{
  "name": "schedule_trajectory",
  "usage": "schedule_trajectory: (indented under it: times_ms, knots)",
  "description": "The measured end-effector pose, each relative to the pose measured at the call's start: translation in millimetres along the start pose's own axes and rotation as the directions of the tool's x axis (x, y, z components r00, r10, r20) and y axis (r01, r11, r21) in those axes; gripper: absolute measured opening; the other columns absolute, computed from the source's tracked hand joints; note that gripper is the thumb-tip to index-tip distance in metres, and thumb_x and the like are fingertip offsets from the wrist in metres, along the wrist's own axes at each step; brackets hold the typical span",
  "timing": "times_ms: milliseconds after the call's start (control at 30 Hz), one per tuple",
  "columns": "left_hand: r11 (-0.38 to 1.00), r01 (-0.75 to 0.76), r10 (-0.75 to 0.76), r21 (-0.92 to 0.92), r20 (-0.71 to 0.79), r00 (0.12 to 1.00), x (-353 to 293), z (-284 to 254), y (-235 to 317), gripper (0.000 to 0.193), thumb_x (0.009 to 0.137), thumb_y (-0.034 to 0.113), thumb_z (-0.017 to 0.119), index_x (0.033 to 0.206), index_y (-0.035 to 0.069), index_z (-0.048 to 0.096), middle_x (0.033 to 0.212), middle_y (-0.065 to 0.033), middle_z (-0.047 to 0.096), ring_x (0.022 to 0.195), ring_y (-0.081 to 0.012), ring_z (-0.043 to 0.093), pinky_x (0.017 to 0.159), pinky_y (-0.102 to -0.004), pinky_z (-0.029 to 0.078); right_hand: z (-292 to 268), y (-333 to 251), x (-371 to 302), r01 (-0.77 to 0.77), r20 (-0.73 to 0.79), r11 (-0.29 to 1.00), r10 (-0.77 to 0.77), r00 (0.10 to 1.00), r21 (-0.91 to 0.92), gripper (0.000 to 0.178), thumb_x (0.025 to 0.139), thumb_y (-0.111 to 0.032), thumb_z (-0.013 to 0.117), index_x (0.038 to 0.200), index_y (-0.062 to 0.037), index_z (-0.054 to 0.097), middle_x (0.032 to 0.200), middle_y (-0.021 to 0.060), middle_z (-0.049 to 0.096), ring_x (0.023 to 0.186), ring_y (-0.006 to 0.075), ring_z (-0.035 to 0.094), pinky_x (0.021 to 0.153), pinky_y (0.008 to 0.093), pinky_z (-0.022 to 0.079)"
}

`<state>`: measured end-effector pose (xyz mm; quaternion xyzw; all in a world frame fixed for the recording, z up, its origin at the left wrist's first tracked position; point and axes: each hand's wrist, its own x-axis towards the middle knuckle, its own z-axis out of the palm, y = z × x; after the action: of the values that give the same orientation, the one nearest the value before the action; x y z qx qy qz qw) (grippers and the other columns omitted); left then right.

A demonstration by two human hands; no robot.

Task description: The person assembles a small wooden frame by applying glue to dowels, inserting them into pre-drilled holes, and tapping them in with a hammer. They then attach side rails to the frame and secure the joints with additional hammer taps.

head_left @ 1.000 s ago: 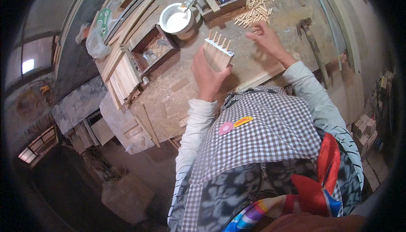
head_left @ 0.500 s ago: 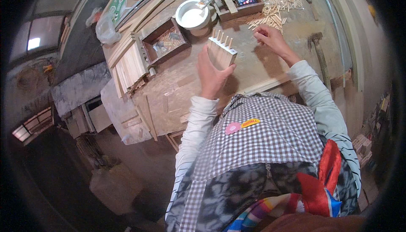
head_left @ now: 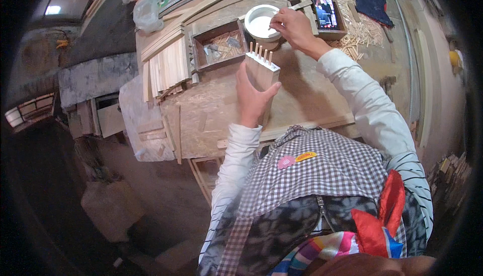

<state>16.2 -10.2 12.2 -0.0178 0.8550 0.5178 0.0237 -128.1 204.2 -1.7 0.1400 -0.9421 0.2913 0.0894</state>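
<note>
My left hand (head_left: 252, 97) is wrapped round a pale wooden block (head_left: 262, 75), held upright above the bench. White, glue-like paste coats its top end (head_left: 266, 63), where several thin wooden dowels (head_left: 260, 52) stand in a row. My right hand (head_left: 294, 27) is pinched closed at the right rim of a white pot (head_left: 250, 20) of white liquid. Its fingertips are over the pot; whatever they grip is too small to make out. A flat light stick (head_left: 302, 5) shows just behind that hand.
Loose dowels (head_left: 370, 32) lie heaped at the far right beside a phone (head_left: 325, 12) on a wooden box and a dark cap (head_left: 373, 4). A wooden tray (head_left: 201, 65) of scraps and stacked strips (head_left: 166, 72) are left of the pot. A hammer (head_left: 388, 82) lies right.
My right hand has moved left, from beside the dowel heap to the pot. My left hand still holds the block with its dowels. The whole view has shifted.
</note>
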Motion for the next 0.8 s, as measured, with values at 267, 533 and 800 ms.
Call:
schedule_trajectory:
  times_ms: [267, 533, 800]
  knots:
    - [0.998, 0.041, -0.043, -0.05, -0.04, 0.998, 7, -16, -4, 0.109, 0.068, 0.029, 0.093, 0.151, -0.007, 0.034, 0.146, -0.0266, 0.046, 0.137, -0.0395, 0.045, 0.117, -0.0454, 0.036, 39, 5, 49, 0.435, 0.265, 0.794, -0.35, 0.898, -0.425, 0.013, 0.083, -0.025, 0.07, 0.073, -0.0161, 0.073, 0.088, 0.0017, 0.069, 0.095, 0.0217, 0.064, 0.089, 0.0432, 0.041]
    - [0.998, 0.014, -0.019, -0.054, -0.086, 0.996, 21, -22, -8, 0.109, 0.067, 0.032, 0.094, 0.15, -0.008, 0.035, 0.143, -0.027, 0.048, 0.133, -0.0399, 0.048, 0.115, -0.0468, 0.038, -2, 0, 57, -0.071, 0.378, 0.997, 0.082, 0.922, -0.043, 0.022, 0.093, -0.029, 0.073, 0.101, -0.0099, 0.079, 0.099, 0.008, 0.075, 0.092, 0.0239, 0.069, 0.084, 0.0365, 0.047]
    - [0.995, -0.067, 0.06, -0.077, -0.087, 0.994, 37, -16, 8, 0.112, 0.067, 0.032, 0.094, 0.151, -0.007, 0.032, 0.142, -0.0268, 0.045, 0.135, -0.0396, 0.045, 0.116, -0.046, 0.036, -77, -44, 16, -0.24, 0.385, 0.766, -0.011, 0.923, 0.596, 0.026, 0.101, -0.029, 0.07, 0.101, -0.0039, 0.075, 0.087, -0.0019, 0.069, 0.079, 0.0087, 0.06, 0.07, 0.0274, 0.05]
